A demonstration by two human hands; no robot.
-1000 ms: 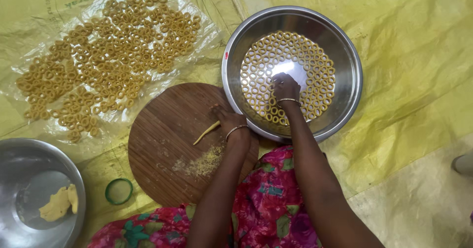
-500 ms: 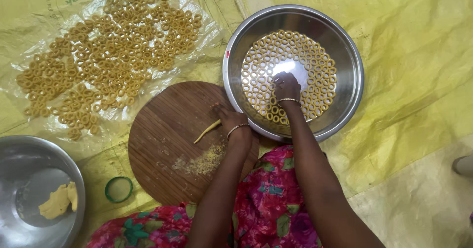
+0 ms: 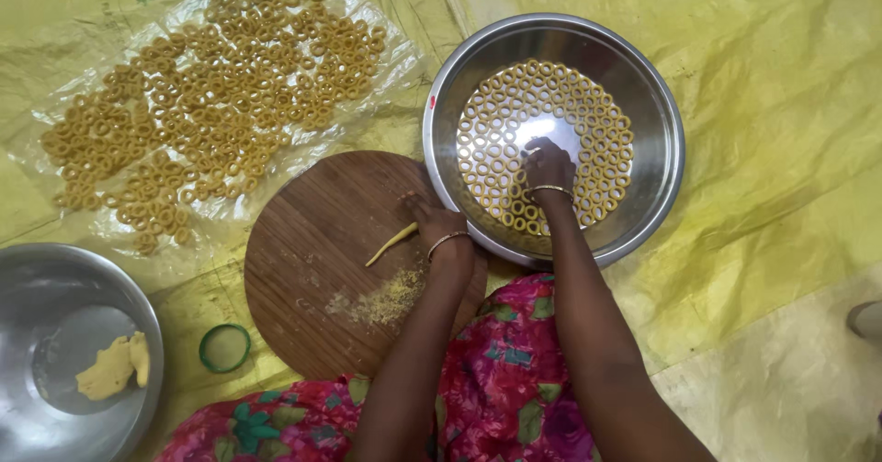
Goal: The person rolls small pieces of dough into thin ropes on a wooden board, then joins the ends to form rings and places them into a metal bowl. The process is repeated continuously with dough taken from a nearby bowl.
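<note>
Pale yellow dough rings (image 3: 588, 118) fill the steel bowl (image 3: 661, 85) in neat concentric rows, bare metal left only at the centre. Our right hand (image 3: 548, 163) is down inside that bowl at the inner edge of the rows, fingers pinched together; we cannot tell whether a ring sits between them, the knuckles hide it. Our left hand (image 3: 439, 228) rests on the round wooden board (image 3: 312, 251), fingers curled shut, touching the near end of a thin rolled dough strip (image 3: 392, 243).

We judge the step as setting a ring into the inner row. To do it well: lower it flat, just beside its neighbour, not overlapping, and let go without dragging, since soft dough will likely deform or stick. Keep the wrist and bangle off the outer rows already laid.

Crumbs (image 3: 390, 297) lie on the board near the left wrist. Beyond the board, many more rings are spread on a clear plastic sheet (image 3: 55, 104), well apart from the bowl. A second steel bowl (image 3: 37, 278) at lower left holds a lump of dough (image 3: 112, 366); a green ring (image 3: 225, 348) lies just beside the board. Yellow tarp (image 3: 781, 150) is under everything.
</note>
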